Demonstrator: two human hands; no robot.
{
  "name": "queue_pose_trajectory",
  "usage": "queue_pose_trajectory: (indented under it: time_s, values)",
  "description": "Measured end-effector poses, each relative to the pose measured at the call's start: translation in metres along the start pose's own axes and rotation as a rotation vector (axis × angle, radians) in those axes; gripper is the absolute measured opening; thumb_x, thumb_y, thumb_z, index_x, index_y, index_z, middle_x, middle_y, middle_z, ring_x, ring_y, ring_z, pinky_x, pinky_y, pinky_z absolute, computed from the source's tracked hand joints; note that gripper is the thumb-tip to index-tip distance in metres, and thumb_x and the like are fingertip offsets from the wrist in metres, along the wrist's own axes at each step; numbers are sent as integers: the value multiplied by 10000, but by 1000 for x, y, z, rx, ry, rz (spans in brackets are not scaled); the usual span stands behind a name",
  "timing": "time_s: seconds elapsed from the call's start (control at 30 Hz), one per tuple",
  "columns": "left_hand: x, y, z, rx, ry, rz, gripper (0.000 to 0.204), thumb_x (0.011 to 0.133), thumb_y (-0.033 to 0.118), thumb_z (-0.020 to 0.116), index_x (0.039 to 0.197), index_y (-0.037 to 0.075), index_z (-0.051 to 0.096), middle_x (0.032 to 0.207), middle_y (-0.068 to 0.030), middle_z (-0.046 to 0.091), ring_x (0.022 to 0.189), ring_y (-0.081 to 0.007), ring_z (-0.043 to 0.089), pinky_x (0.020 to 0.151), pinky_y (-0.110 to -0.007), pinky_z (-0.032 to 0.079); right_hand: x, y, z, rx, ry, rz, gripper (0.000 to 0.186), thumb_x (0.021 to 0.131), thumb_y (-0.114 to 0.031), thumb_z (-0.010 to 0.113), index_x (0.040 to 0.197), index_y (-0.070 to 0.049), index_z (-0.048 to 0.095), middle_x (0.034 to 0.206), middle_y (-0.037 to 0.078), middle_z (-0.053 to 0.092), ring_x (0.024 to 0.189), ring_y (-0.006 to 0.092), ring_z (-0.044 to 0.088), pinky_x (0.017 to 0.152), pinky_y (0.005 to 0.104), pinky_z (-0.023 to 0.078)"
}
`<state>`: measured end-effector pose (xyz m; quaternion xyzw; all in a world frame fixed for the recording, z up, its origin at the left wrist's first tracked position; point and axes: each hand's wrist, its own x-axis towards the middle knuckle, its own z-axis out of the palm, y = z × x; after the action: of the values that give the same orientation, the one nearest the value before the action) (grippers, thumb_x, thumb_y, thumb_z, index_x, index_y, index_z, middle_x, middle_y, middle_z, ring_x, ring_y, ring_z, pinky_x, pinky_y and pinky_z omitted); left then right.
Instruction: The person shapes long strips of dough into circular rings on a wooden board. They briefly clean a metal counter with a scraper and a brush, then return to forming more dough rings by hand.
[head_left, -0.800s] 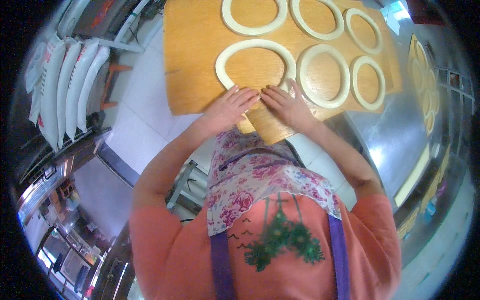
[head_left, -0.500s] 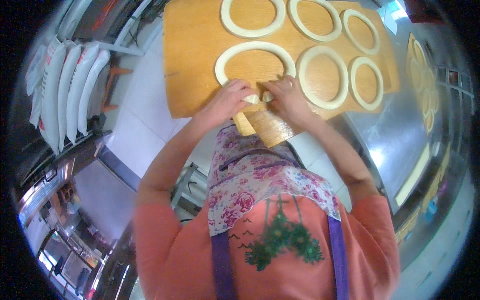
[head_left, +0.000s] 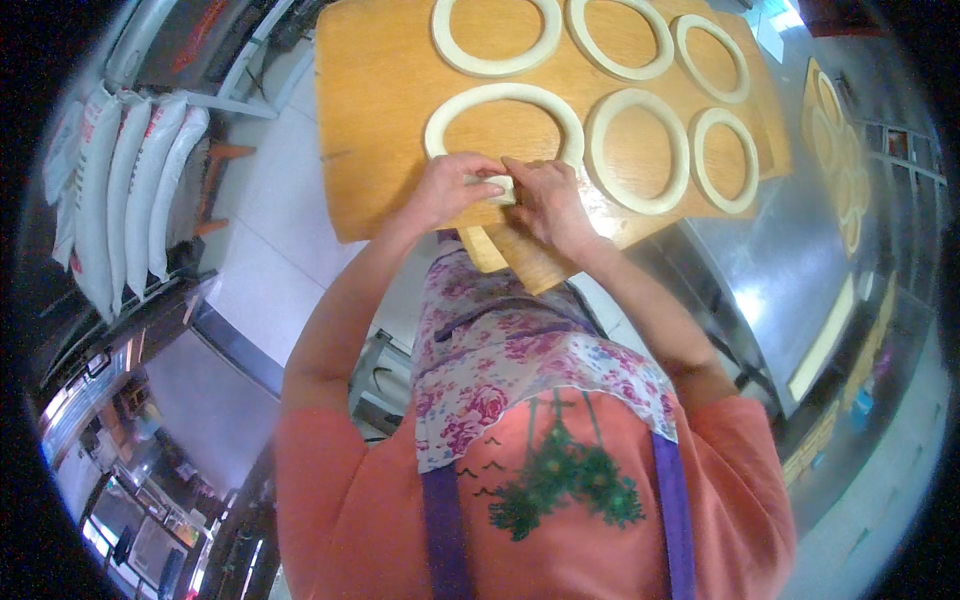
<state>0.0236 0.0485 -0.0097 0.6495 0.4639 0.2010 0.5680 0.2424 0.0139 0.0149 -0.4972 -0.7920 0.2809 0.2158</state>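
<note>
A pale dough ring [head_left: 505, 93] lies at the near edge of a wooden board [head_left: 370, 110]. At its near side my left hand [head_left: 452, 190] is closed round one dough end, a bit of which shows below the fingertips. My right hand [head_left: 552, 205] is closed on the other end, and its fingers hide most of that dough. The two hands meet, so the ends are together or nearly so; the join itself is covered. Two finished-looking dough rings [head_left: 596, 150] lie to the right, and three more dough rings [head_left: 543, 45] form a row behind.
A wooden plank [head_left: 535, 265] juts from the board's near edge toward my apron [head_left: 500, 310]. To the right stands a steel table [head_left: 735, 270] with a long pale strip [head_left: 825, 340] and another board of rings [head_left: 826, 130]. White sacks [head_left: 95, 210] stand at left.
My hands have come together, closing the gap between the two dough ends. My right hand has moved left. The whole view has shifted slightly.
</note>
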Motion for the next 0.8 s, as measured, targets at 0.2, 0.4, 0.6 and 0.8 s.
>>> queue_pose_trajectory:
  time_s: [0.2, 0.4, 0.6, 0.8]
  values:
    - [-4, 0, 17, 433, 19, 234, 404, 830, 251, 766, 1174, 62, 674, 1148, -155, 655, 1139, -337, 595, 1011, -453, 457, 4, 18, -31, -285, -205, -182, 457, 698, -137, 772, 1147, -149, 686, 1071, 59, 692, 1082, 294, 638, 1010, 516, 373]
    - [-6, 16, 56, 604, 288, 248, 442, 708, 260, 821, 1070, 56, 671, 1033, -134, 596, 1061, -334, 567, 991, -463, 378, 22, 41, -36, -108, -195, -250, 338, 728, -180, 781, 1052, -102, 726, 1046, 75, 719, 1024, 298, 636, 982, 438, 412]
    - [-4, 15, 67, 565, 365, 152, 329, 724, 204, 801, 995, 55, 690, 1024, -115, 594, 1067, -319, 564, 975, -471, 382, 31, 29, -46, -115, -315, -73, 349, 782, -205, 765, 1096, -77, 687, 1023, 125, 726, 1027, 337, 632, 1013, 462, 394]
    - [-8, 21, 69, 664, 348, 133, 373, 751, 192, 787, 1065, 26, 672, 1089, -130, 617, 1162, -275, 545, 1064, -422, 328, 32, 46, -36, -119, -324, -129, 390, 784, -230, 768, 1130, -76, 676, 995, 119, 730, 1027, 354, 629, 1015, 471, 387]
